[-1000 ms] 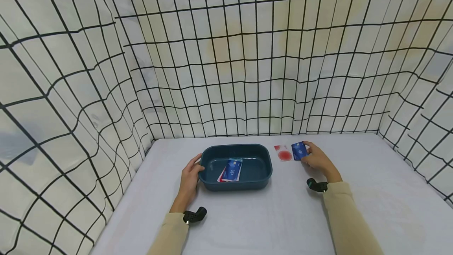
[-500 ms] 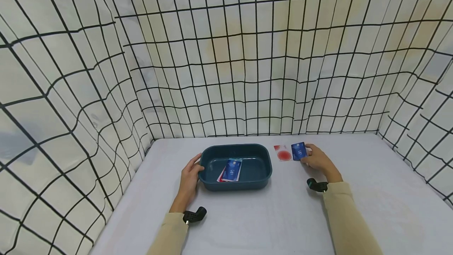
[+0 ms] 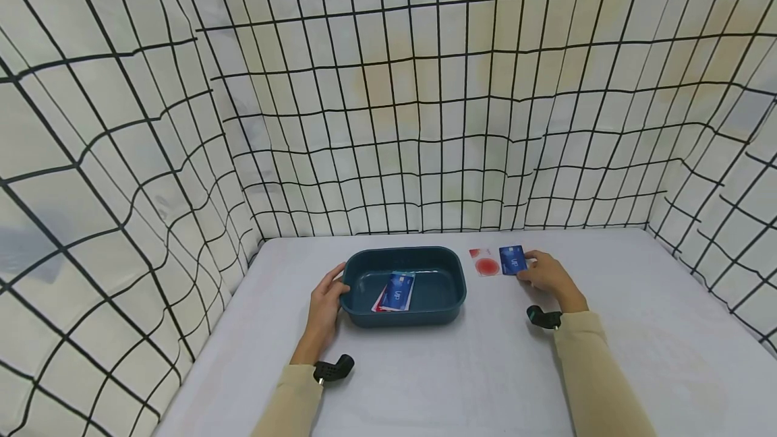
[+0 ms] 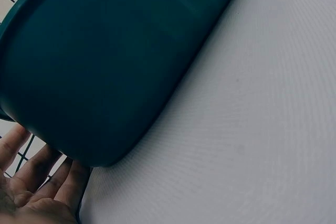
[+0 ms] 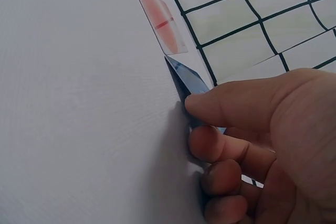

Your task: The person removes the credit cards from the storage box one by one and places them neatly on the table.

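A dark teal plastic tub (image 3: 403,319) stands on the white table. My left hand (image 3: 324,305) is at its left end; in the left wrist view its fairly straight fingers (image 4: 39,169) touch the outer wall. Several cards lie overlapped inside, a blue card (image 3: 398,290) on top with a red-edged one peeking out below. To the right of the tub, my right hand (image 3: 546,275) pinches the right edge of another blue card (image 3: 512,259) between thumb and fingers. In the right wrist view this card (image 5: 186,75) is tilted, its far end close to the tabletop.
A clear card with a red circle (image 3: 486,266) lies flat just left of the held card. Black netting (image 3: 425,120) over white sheeting rises along the back and sides of the table (image 3: 449,383). Each wrist carries a small black camera (image 3: 332,369).
The blue card in my right hand has tipped slightly flatter, and the fingers have come down a little with it. My left hand and the tub stay put.
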`<state>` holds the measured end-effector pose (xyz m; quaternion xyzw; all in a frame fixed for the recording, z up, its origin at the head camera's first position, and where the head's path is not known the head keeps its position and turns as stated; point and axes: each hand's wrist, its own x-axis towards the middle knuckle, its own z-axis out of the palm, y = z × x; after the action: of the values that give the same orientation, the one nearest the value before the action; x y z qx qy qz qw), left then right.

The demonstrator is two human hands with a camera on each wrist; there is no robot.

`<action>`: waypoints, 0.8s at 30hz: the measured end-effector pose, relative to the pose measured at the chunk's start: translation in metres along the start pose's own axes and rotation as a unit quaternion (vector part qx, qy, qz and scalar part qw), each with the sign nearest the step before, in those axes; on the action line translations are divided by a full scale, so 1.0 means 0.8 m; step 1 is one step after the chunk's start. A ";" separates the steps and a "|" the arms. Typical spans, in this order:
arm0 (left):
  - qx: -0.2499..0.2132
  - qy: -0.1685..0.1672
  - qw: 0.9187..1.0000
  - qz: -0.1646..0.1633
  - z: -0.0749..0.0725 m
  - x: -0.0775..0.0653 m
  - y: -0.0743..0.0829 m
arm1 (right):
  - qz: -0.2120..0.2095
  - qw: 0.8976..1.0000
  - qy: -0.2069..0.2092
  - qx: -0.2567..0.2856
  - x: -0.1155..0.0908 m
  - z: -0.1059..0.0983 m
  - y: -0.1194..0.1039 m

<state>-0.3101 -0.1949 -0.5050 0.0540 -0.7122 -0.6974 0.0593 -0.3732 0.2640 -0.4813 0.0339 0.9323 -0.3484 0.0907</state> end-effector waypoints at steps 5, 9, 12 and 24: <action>0.000 0.000 1.000 0.001 0.000 0.000 0.000 | 0.000 1.000 0.002 -0.011 0.001 0.001 0.001; 0.000 0.000 1.000 0.000 0.001 0.000 0.001 | -0.001 1.000 0.005 -0.013 -0.001 0.002 -0.001; 0.001 0.000 1.000 0.001 0.001 -0.001 0.002 | -0.002 1.000 0.006 -0.018 -0.001 0.002 -0.002; 0.004 -0.001 1.000 0.004 0.000 -0.002 0.001 | -0.006 1.000 0.010 -0.028 -0.003 0.003 -0.003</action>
<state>-0.3089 -0.1944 -0.5045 0.0504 -0.7150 -0.6946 0.0611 -0.3709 0.2610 -0.4812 0.0294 0.9427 -0.3223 0.0808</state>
